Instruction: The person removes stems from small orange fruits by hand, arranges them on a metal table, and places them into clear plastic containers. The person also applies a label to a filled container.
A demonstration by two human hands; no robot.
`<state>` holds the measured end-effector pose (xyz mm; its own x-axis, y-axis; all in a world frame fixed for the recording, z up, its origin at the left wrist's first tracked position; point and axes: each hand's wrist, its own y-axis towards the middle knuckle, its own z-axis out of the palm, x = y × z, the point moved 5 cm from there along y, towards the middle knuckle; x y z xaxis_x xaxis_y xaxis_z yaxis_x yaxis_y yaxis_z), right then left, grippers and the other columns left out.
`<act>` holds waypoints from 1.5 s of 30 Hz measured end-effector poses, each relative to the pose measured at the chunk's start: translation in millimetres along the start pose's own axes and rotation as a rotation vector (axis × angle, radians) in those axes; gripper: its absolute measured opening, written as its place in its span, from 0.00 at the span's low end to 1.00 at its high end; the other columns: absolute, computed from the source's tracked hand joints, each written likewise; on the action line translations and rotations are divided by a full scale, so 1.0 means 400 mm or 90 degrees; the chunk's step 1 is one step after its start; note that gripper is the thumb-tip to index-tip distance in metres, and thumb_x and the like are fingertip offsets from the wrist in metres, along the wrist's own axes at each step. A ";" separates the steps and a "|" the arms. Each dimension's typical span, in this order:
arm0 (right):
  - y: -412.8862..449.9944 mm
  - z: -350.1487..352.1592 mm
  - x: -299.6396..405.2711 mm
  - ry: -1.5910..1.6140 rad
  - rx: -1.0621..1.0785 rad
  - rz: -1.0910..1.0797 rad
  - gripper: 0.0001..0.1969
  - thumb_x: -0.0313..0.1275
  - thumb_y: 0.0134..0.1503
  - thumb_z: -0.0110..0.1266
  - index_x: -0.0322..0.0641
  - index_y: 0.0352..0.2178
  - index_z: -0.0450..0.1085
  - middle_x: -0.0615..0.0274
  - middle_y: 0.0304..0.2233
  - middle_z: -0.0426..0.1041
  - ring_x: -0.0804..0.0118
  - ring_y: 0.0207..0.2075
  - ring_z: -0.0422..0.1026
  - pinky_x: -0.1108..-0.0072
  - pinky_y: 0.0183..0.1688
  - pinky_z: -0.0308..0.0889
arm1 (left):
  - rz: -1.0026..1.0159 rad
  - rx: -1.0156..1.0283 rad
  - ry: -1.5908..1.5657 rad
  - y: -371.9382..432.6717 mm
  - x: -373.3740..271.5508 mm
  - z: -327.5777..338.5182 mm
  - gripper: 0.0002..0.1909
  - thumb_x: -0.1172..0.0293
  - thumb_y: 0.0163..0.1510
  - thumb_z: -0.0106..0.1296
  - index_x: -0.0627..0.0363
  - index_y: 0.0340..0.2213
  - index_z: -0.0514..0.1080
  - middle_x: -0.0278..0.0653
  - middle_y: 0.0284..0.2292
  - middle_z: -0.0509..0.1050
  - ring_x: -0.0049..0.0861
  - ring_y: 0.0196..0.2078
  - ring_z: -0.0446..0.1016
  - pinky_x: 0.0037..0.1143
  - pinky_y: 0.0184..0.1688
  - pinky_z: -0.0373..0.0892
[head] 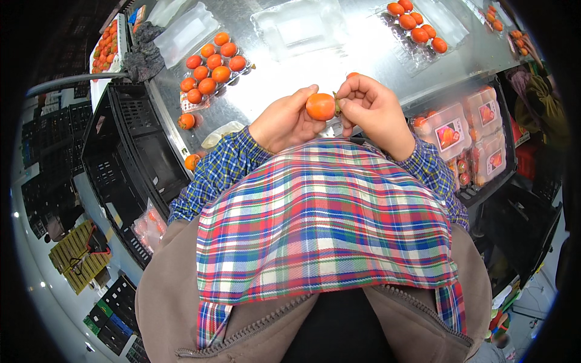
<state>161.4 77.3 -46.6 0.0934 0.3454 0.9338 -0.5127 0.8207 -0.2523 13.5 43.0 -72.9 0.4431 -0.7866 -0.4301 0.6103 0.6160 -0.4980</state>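
Before my chest, my left hand (290,115) holds an orange persimmon (320,107) between thumb and fingers. My right hand (379,109) pinches the persimmon's green calyx (337,107) at its right side. Part of another persimmon (352,75) shows just behind my right hand; the rest is hidden. Left of my hands, several persimmons (221,74) sit in rows in a clear plastic tray. Two loose persimmons, one (186,121) below that tray and one (192,161) by my left sleeve, lie near the table's left edge.
The shiny metal table (240,104) bears a clear plastic package (299,27) and, at right, a part-filled tray of persimmons (420,35). Labelled fruit packs (449,131) fill a black crate on my right. Black crates (131,136) stand left, near a white box of fruit (107,47).
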 end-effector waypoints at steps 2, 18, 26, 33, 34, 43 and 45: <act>0.003 -0.001 0.000 0.044 0.014 0.020 0.08 0.23 0.54 0.51 0.31 0.36 0.68 0.63 0.22 0.71 0.73 0.21 0.71 0.82 0.24 0.70 | -0.014 0.049 -0.042 0.001 -0.001 -0.003 0.19 0.55 0.64 0.38 0.61 0.40 0.68 0.35 0.32 0.74 0.19 0.27 0.71 0.16 0.29 0.68; 0.004 -0.022 -0.018 0.132 -0.017 0.063 0.08 0.23 0.57 0.48 0.35 0.40 0.66 0.64 0.28 0.70 0.78 0.26 0.67 0.82 0.30 0.70 | 0.422 -0.424 0.606 -0.119 -0.181 -0.206 0.20 0.71 0.52 0.58 0.62 0.46 0.68 0.37 0.34 0.75 0.16 0.32 0.73 0.20 0.32 0.71; -0.004 -0.044 -0.067 0.133 -0.019 0.109 0.09 0.25 0.59 0.47 0.35 0.41 0.66 0.62 0.34 0.73 0.77 0.28 0.71 0.81 0.35 0.72 | 0.430 -0.968 0.973 -0.383 -0.435 -0.597 0.22 0.67 0.40 0.61 0.57 0.40 0.74 0.50 0.36 0.76 0.41 0.39 0.76 0.33 0.45 0.71; -0.005 -0.049 -0.060 0.079 -0.008 0.099 0.08 0.24 0.58 0.47 0.35 0.40 0.67 0.63 0.34 0.73 0.77 0.29 0.70 0.82 0.36 0.71 | 0.210 -0.878 1.009 -0.339 -0.471 -0.688 0.27 0.62 0.42 0.60 0.59 0.45 0.73 0.48 0.40 0.76 0.37 0.43 0.76 0.29 0.48 0.70; -0.007 -0.054 -0.061 0.081 -0.018 0.102 0.09 0.24 0.58 0.48 0.35 0.40 0.67 0.63 0.34 0.73 0.77 0.29 0.70 0.82 0.36 0.70 | 0.141 -0.879 1.081 -0.340 -0.476 -0.666 0.26 0.59 0.44 0.58 0.59 0.44 0.73 0.47 0.39 0.76 0.38 0.44 0.75 0.31 0.48 0.70; 0.004 -0.042 -0.079 0.057 -0.006 0.153 0.09 0.26 0.56 0.52 0.35 0.39 0.67 0.65 0.34 0.73 0.76 0.29 0.70 0.83 0.34 0.69 | 0.173 -0.468 1.717 -0.102 -0.323 0.165 0.09 0.62 0.43 0.56 0.52 0.25 0.77 0.38 0.26 0.74 0.34 0.36 0.73 0.36 0.36 0.69; 0.016 -0.057 -0.056 0.029 0.006 0.121 0.09 0.26 0.57 0.52 0.35 0.39 0.67 0.65 0.33 0.73 0.76 0.29 0.70 0.83 0.34 0.68 | 0.108 -0.208 1.550 -0.057 -0.251 0.405 0.09 0.66 0.45 0.54 0.52 0.28 0.79 0.36 0.26 0.74 0.31 0.42 0.71 0.42 0.41 0.67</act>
<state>175.3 85.2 -74.9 0.0318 0.5145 0.8569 -0.5326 0.7342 -0.4210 61.4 101.3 103.7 -0.8652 0.4974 -0.0641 0.4886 0.8073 -0.3310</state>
